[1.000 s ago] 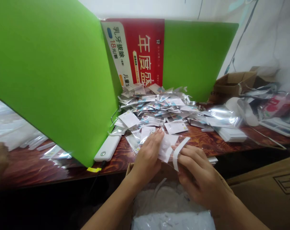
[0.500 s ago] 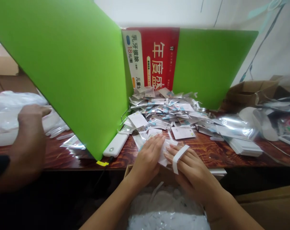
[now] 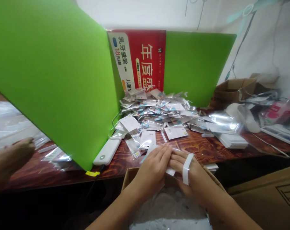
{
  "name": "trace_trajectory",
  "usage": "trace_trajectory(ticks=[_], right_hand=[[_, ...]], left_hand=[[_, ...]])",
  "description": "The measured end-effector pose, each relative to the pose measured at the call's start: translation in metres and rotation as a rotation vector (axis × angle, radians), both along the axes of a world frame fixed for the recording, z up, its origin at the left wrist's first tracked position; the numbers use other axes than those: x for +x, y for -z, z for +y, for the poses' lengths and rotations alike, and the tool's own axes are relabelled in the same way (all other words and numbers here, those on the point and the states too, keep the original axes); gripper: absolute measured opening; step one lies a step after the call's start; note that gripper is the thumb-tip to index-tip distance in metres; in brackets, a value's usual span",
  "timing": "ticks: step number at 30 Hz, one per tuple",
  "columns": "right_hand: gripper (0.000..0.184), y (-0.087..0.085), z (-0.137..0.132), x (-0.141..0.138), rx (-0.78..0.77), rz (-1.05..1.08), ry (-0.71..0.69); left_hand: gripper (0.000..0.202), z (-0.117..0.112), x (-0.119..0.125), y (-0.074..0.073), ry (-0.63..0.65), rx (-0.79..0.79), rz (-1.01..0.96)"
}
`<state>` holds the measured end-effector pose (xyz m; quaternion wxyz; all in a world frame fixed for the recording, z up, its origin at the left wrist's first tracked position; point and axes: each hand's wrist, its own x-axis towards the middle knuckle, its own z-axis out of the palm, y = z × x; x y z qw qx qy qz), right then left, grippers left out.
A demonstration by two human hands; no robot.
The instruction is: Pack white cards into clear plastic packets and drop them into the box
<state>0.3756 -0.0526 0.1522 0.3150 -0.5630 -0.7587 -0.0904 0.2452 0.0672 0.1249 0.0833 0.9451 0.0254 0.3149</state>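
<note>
My left hand (image 3: 152, 168) and my right hand (image 3: 191, 174) meet at the near edge of the wooden table (image 3: 204, 147), fingers pressed flat together on a small clear packet with a white card (image 3: 170, 171). A white paper strip (image 3: 187, 164) lies across the back of my right hand. Just beyond my fingers lie loose packets (image 3: 147, 139), and a large heap of the same packets (image 3: 156, 107) rises further back. Below my hands stands an open cardboard box (image 3: 128, 176) lined with white plastic.
Green boards (image 3: 51, 73) and a red poster (image 3: 145, 60) wall the area. A white power bank (image 3: 107, 150) lies at the left board's foot. Another person's hand (image 3: 9, 159) rests at far left. Stacked cards and clear bags (image 3: 228, 131) sit right, cardboard boxes (image 3: 266, 195) beyond.
My hands slid back toward the table's near edge, still pressing the packet. The strip stayed on my right hand. The other person's hand at left drew back and lowered.
</note>
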Motion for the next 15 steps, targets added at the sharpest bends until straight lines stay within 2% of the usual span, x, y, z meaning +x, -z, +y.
trace_trajectory(ticks=[2, 4, 10, 12, 15], right_hand=[[0.049, 0.001, -0.002, -0.001, -0.073, 0.024, 0.042], [0.046, 0.001, -0.004, -0.003, -0.074, 0.019, 0.073], [0.027, -0.005, -0.008, -0.008, 0.343, 0.127, 0.132], [0.019, -0.008, -0.008, -0.010, 0.351, 0.151, 0.157], [0.011, -0.007, -0.006, -0.012, 0.252, 0.160, 0.147]], left_hand=[[0.069, -0.002, 0.001, 0.003, 0.040, -0.061, 0.007], [0.067, -0.003, 0.000, 0.002, 0.084, -0.155, -0.005], [0.055, -0.012, -0.011, -0.019, 0.195, -0.598, 0.035], [0.052, -0.014, -0.014, -0.026, 0.213, -0.713, 0.033], [0.040, -0.015, -0.017, -0.031, 0.227, -0.836, -0.026]])
